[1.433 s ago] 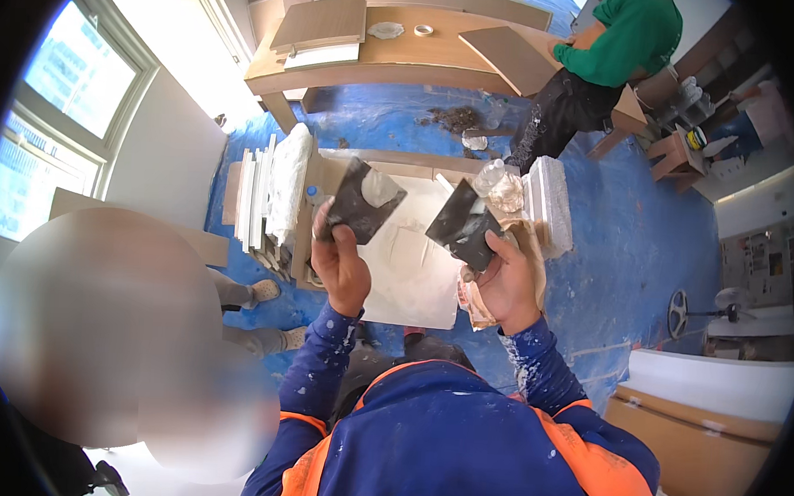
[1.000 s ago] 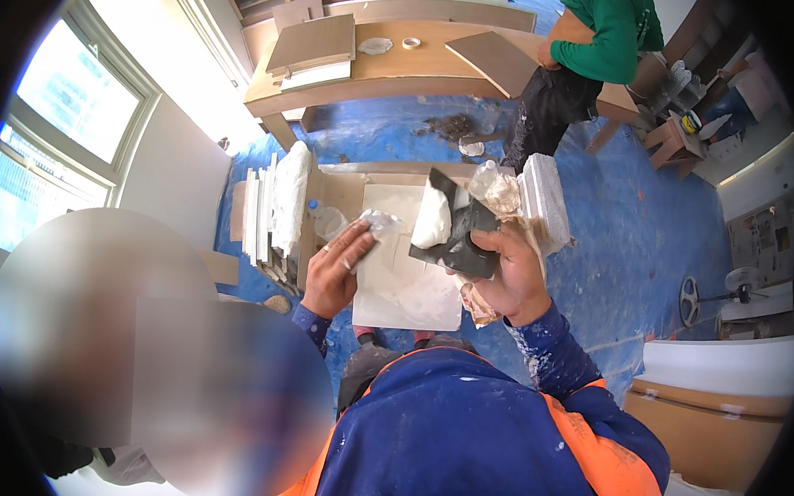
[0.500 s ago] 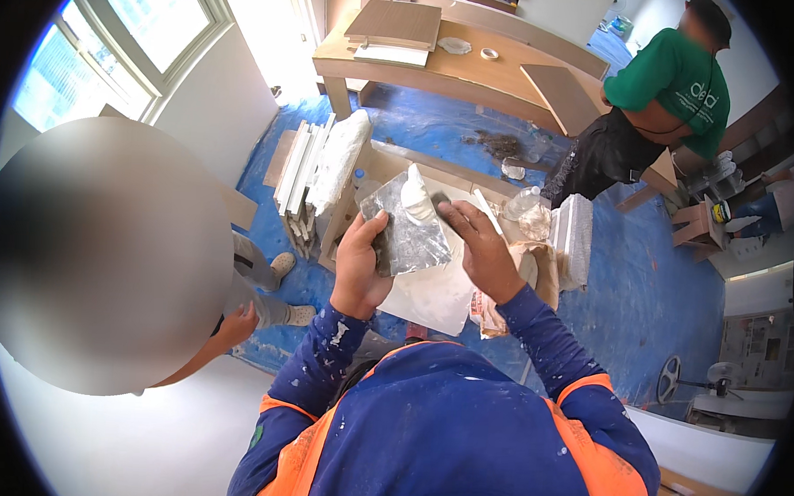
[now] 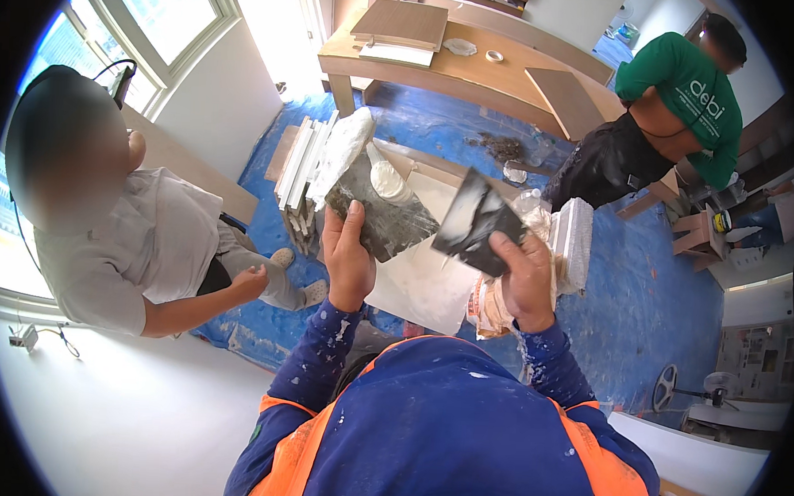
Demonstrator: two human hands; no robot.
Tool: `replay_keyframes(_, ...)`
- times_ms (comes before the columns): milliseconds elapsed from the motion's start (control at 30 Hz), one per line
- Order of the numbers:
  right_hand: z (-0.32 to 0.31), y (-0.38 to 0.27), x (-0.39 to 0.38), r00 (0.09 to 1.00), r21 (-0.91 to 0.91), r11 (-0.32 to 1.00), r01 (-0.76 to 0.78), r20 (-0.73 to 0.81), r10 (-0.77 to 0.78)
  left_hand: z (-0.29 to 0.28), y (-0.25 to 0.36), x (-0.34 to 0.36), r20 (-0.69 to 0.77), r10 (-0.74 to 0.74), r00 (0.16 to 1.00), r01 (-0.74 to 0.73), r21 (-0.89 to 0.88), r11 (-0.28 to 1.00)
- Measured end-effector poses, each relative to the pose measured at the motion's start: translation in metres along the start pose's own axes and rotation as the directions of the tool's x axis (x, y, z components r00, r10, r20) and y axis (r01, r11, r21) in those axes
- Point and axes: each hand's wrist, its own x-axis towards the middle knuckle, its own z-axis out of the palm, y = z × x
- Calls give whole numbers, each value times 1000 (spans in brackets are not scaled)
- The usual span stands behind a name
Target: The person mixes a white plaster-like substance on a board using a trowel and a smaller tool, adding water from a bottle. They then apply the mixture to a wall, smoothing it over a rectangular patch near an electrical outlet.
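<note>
In the head view, my left hand (image 4: pixel 349 259) grips a grey metal scraper plate (image 4: pixel 378 223) bearing a lump of white paste (image 4: pixel 388 183) near its top. To its right, my right hand (image 4: pixel 524 280) is closed on a dark, shiny scraper plate (image 4: pixel 478 220) with whitish smears, thumb across its face. The two plates are held apart at slightly different angles above a pale board (image 4: pixel 417 302). Behind and beside them lie a white wrapped bundle (image 4: pixel 341 139) and a crumpled paper bag (image 4: pixel 485 310).
A wooden table (image 4: pixel 476 52) with boards and tape stands behind. A co-worker in grey (image 4: pixel 140 254) stands at my left, another in green (image 4: pixel 669 105) at back right. Stacked strips (image 4: pixel 296 173), a foam block (image 4: pixel 576 242) and a fan (image 4: pixel 719 386) surround me above blue sheeting.
Since half a second ago, my hands have separated, the right plate moving rightward and showing its dark face. The green-clad co-worker has shifted right; the grey-clad one's body now shows.
</note>
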Motion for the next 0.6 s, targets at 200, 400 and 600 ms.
replay_keyframes(200, 12, 28, 11, 982, 25, 987, -160, 105, 157, 12, 2, -7, 213, 188, 959, -264, 425, 866)
replay_keyframes(400, 21, 38, 33, 989, 185, 976, -119, 108, 100, 2, 40, -24, 449, -60, 891, -379, 811, 446)
replay_keyframes(600, 13, 39, 45, 981, 213, 966, -147, 160, 114, -73, 5, -30, 42, -126, 991, 50, 758, 650)
